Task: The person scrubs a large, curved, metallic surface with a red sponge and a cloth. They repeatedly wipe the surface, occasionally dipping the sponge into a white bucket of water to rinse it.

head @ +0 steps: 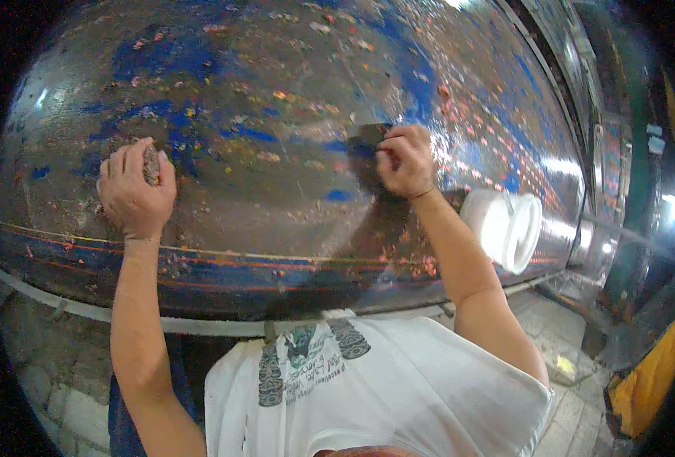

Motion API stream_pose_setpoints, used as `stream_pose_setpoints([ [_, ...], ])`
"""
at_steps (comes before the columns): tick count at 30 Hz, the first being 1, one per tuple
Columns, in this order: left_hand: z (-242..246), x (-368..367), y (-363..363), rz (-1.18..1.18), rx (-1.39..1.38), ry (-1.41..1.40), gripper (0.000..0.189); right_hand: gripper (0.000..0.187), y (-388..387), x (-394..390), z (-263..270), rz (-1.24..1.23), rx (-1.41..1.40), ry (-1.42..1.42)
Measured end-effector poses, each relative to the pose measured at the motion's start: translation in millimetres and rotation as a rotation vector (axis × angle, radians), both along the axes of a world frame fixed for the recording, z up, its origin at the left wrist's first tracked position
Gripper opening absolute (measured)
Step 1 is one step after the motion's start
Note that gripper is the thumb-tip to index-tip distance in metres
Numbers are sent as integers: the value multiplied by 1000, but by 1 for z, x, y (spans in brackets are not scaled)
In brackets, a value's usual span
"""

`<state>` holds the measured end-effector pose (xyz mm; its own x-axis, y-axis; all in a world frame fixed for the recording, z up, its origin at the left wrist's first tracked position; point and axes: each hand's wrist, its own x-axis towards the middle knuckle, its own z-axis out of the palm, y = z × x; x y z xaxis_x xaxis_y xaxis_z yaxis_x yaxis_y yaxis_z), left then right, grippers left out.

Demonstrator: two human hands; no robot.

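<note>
My left hand point(136, 185) rests at the left on a long worktable surface point(291, 223) streaked grey-brown and blue. Its fingers and thumb close around a rough, speckled grey-brown clump point(152, 164), partly hidden by the hand. Right of centre, my right hand point(410, 163) is low over the same surface, fingers curled towards the thumb. A dark patch lies beside those fingertips; whether it is an object or only shadow I cannot tell, nor whether the fingers pinch anything. Small pink, orange and yellow flecks point(280, 95) are scattered across the surface.
A white plastic bucket point(503, 228) stands on the surface beside my right forearm. Orange and yellow lines run along the near side, above a pale edge rail point(200, 327). A yellow-orange panel point(651, 371) is at the lower right, near the paved floor point(566, 394).
</note>
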<state>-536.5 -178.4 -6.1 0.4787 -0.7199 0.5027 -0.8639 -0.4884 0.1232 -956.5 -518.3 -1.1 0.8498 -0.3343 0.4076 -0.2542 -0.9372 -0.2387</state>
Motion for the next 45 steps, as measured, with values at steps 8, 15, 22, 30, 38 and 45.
stream_pose_setpoints([
  [8, -9, 5, -4, 67, 33, -84, 32, 14, 24, 7, -12, -465, -124, -160],
  [15, -16, 9, -5, 102, 76, -77, 34, 13, 145, -91, 24, -204, -120, -262],
  [22, -24, 21, -7, 66, 83, -111, 36, 13, 105, -32, 2, -494, -154, -100],
  [30, -22, 21, -8, 92, 103, -74, 37, 10, 130, -129, -7, -388, -140, -155],
  [38, -28, 26, -8, 34, 68, -37, 37, 19, 174, 104, -30, -162, -95, -269],
  [45, -21, 30, -9, 32, 114, -75, 37, 23, 210, 9, 14, 89, 76, -229],
])
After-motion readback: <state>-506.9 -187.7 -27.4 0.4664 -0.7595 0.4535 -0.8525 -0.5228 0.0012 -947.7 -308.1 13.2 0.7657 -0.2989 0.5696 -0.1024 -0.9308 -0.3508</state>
